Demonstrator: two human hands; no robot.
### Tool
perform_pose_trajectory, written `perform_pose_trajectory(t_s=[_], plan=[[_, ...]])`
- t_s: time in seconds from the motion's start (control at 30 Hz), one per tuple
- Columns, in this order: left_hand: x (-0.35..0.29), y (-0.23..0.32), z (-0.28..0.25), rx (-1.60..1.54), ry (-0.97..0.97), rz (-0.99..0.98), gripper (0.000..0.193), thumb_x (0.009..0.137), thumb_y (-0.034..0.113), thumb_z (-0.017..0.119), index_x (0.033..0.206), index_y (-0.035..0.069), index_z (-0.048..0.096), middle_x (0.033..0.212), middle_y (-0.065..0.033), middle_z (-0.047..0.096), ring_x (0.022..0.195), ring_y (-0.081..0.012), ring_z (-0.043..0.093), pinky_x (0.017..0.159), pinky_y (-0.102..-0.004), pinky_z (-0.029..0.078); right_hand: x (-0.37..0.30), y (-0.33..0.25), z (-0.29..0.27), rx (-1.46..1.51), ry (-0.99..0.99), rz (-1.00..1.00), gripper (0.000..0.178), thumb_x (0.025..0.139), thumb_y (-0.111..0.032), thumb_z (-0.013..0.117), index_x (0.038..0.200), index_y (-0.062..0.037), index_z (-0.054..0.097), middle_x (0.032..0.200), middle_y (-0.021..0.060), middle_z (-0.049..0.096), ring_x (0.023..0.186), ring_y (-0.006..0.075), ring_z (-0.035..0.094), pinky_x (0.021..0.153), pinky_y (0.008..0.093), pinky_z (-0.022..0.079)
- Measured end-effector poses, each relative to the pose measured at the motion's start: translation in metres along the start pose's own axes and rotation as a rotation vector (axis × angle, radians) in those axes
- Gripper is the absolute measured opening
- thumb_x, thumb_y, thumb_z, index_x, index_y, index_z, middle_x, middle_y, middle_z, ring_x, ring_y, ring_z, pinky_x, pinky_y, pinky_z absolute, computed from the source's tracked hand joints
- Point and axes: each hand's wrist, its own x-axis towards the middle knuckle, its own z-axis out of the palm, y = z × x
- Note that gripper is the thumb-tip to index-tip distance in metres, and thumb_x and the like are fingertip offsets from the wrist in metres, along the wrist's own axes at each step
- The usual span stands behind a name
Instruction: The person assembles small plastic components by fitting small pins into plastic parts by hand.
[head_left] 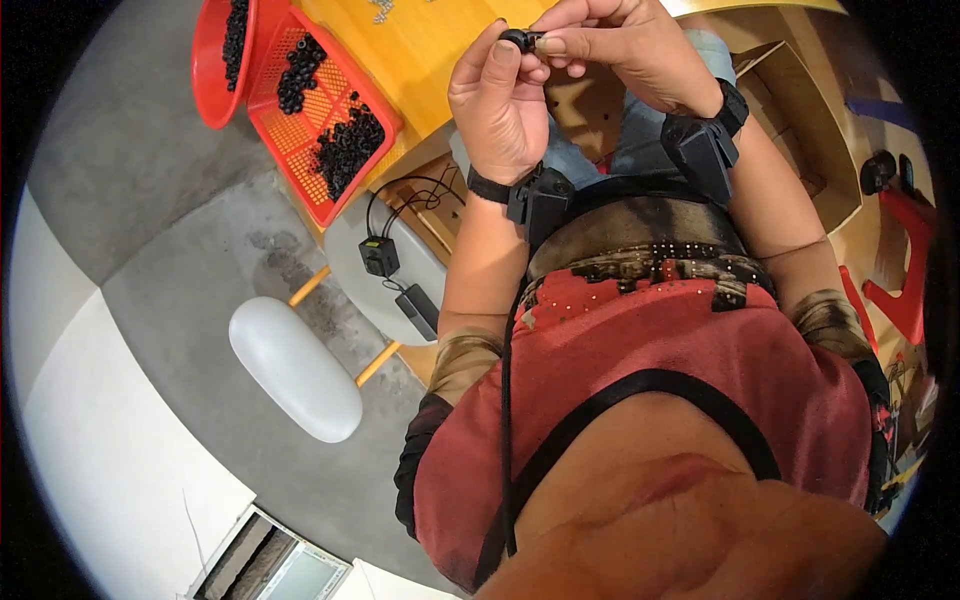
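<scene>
A small, round black part [514, 38] sits between my two hands at the top of the view. My left hand [502, 115] pinches it between thumb and fingertips, palm turned up. From the other side, the thumb and forefinger of my right hand [630, 52] close on its narrow end, covering some of it. Whether it is one piece or two pressed together, I cannot tell. To the left, a red plastic basket [268, 125] holds black rings [300, 75] and a heap of smaller black pieces [348, 150].
A red bowl [205, 60] with black parts adjoins the basket. Small metallic pieces [382, 10] lie on the yellow table [420, 55]. A grey chair [295, 368] at left carries black boxes with cables [378, 256]. An open cardboard box [842, 185] stands at right, near a red frame [905, 270].
</scene>
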Motion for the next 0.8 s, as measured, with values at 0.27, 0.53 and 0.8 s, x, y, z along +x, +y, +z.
perform_pose_trajectory(t_s=[0.27,0.53,0.8], plan=[[0.001,-0.001,0.002,0.034,0.024,0.039,0.025,0.095,0.003,0.072,0.121,0.003,0.072,0.092,-0.0097,0.074,0.077,-0.0179,0.069,0.077,-0.0306,0.059,-0.009,-0.01,0.014,-0.243,0.085,-0.087,0.014,0.093,-0.003,0.076,0.106,0.0028,0.076,0.088,0.0059,0.076,0.072,0.0068,0.068,0.064,0.019,0.054],[-0.003,0.001,0.004,0.264,0.007,0.176,0.026,0.094,0.004,0.074,0.12,0.002,0.072,0.098,-0.0085,0.073,0.081,-0.0163,0.066,0.075,-0.0308,0.054,-0.011,-0.011,0.02,-0.487,0.093,-0.261,0.012,0.09,-0.003,0.079,0.1,0.0039,0.077,0.084,0.005,0.076,0.073,0.0068,0.066,0.064,0.0208,0.054],[-0.006,0.003,0.004,0.368,-0.034,0.287,0.025,0.093,0.004,0.076,0.117,0.0,0.073,0.096,-0.0106,0.074,0.077,-0.0181,0.069,0.071,-0.0297,0.059,0.002,-0.028,0.008,-0.506,-0.163,-0.222,0.012,0.088,-0.002,0.08,0.097,0.0032,0.074,0.086,0.0036,0.075,0.076,0.0063,0.066,0.066,0.0208,0.053]])
